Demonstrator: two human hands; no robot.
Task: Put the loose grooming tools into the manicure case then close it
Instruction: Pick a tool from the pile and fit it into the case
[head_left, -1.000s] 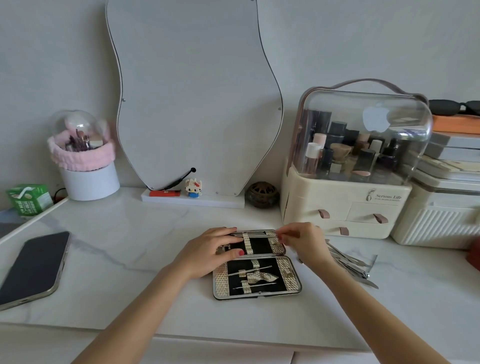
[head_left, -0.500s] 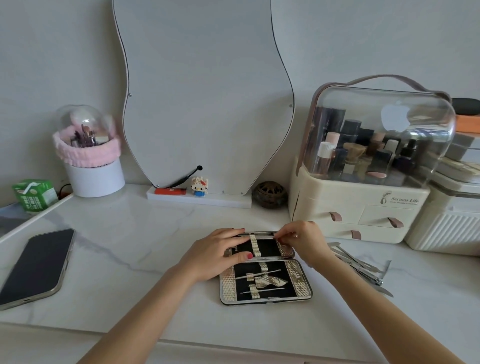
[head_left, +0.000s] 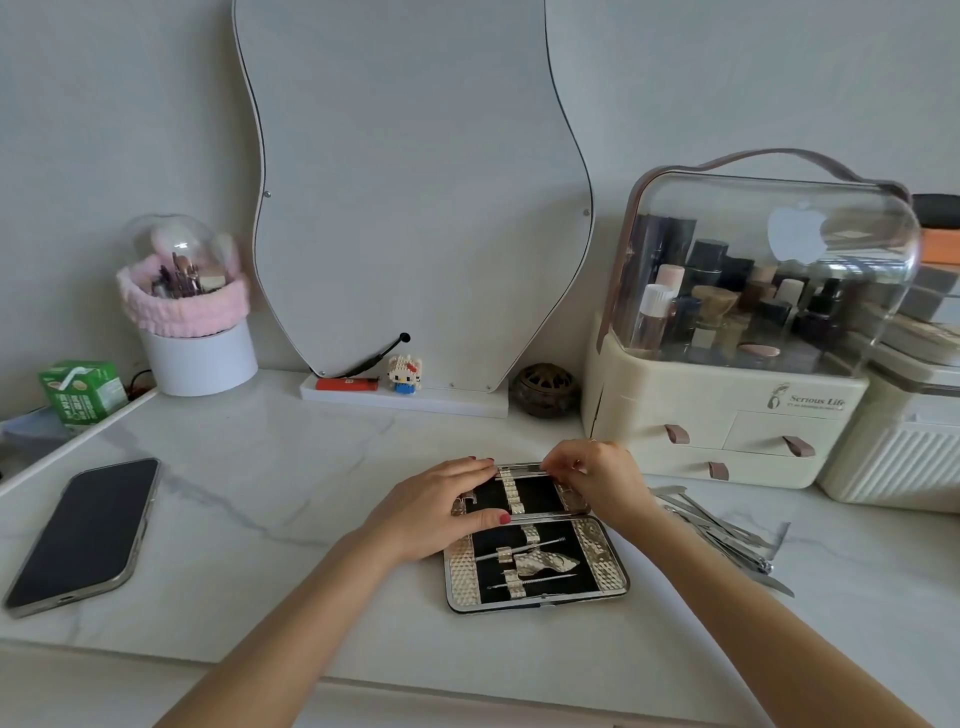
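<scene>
1. White marble tabletop (head_left: 291, 467) against a pale wall; wavy mirror (head_left: 415, 182) leaning at the back.
2. Manicure case (head_left: 535, 540) lies open flat at centre front, two black-lined halves; near half holds two thin tools under straps.
3. Left hand (head_left: 436, 512) rests on the case's left side, fingers straight over the far half, thumb on the hinge line.
4. Right hand (head_left: 597, 478) at the far half's top right edge, fingertips curled, pinching a slim metal tool (head_left: 524, 470) lying along the far rim (what kind of tool, cannot tell).
5. Loose grooming tools (head_left: 727, 540) piled on the tabletop just right of the case, beside the right forearm.
6. Phone (head_left: 85, 535) face up far left; cosmetics organiser (head_left: 727, 415) back right.
</scene>
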